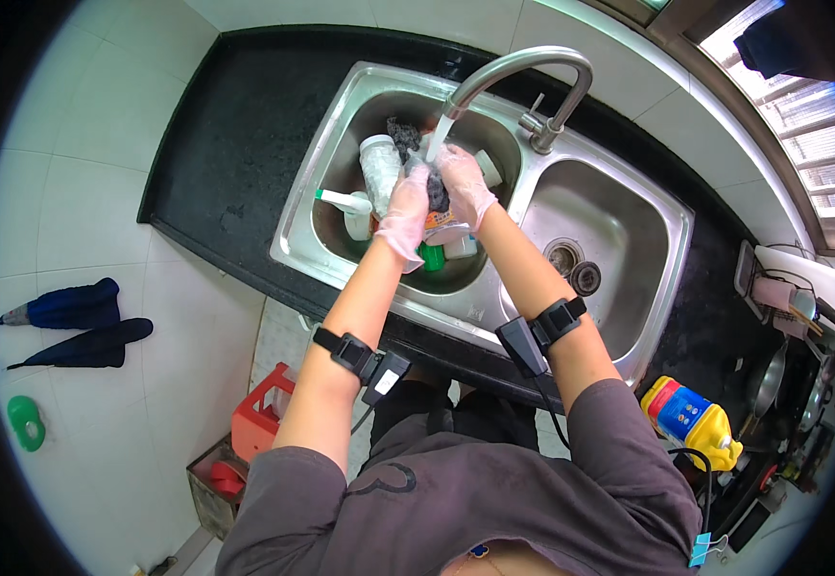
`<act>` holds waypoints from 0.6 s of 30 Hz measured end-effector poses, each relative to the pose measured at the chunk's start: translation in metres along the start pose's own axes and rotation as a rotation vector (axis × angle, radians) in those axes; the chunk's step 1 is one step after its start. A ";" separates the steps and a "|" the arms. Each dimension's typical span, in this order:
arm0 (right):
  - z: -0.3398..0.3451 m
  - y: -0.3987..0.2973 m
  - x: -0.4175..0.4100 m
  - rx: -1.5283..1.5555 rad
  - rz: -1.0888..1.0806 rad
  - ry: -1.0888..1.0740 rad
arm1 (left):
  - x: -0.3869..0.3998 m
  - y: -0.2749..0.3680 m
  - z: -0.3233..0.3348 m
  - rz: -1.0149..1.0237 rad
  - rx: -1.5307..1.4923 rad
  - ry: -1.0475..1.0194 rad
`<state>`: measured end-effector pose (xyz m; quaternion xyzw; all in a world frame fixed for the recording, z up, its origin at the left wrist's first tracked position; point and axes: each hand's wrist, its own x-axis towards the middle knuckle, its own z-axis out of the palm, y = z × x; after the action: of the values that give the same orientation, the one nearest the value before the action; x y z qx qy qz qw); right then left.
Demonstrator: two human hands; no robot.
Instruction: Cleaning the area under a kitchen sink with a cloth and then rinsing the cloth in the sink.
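Both my hands wear thin clear gloves over the left basin of a steel double sink (291,230). My left hand (409,205) and my right hand (464,180) are closed on a dark grey wet cloth or scrubber (435,189) between them. Water runs onto it from the curved steel faucet (525,61). Around my hands in the basin lie a white-lidded container (380,169), a white spray bottle with a green tip (349,204), a green cap (432,256), a white bottle (461,248) and a dark mesh scrubber (403,135).
The right basin (605,209) holds a drain strainer (584,278). Black counter (230,144) surrounds the sink. A yellow jug (691,421) stands at the right, near pans (770,381) and a rack (752,281). A red plastic stool (259,417) is below at the left.
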<state>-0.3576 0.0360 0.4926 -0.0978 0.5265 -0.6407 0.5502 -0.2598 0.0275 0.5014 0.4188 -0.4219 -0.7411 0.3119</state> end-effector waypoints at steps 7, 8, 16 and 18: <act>-0.004 -0.010 -0.073 -0.213 -0.209 -0.268 | -0.007 0.047 -0.013 -0.235 -0.821 -0.116; -0.002 0.001 -0.074 -0.357 -0.359 -0.213 | -0.006 0.044 -0.016 -0.235 -0.785 -0.142; -0.009 -0.019 -0.029 -0.089 -0.262 0.020 | -0.021 0.033 0.014 -0.272 -0.769 -0.168; -0.027 -0.029 -0.027 0.038 -0.046 -0.289 | -0.018 0.044 0.006 -0.283 -0.739 -0.259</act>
<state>-0.3843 0.0685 0.5156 -0.1906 0.4273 -0.6424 0.6070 -0.2521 0.0248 0.5484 0.2360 -0.1015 -0.9248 0.2806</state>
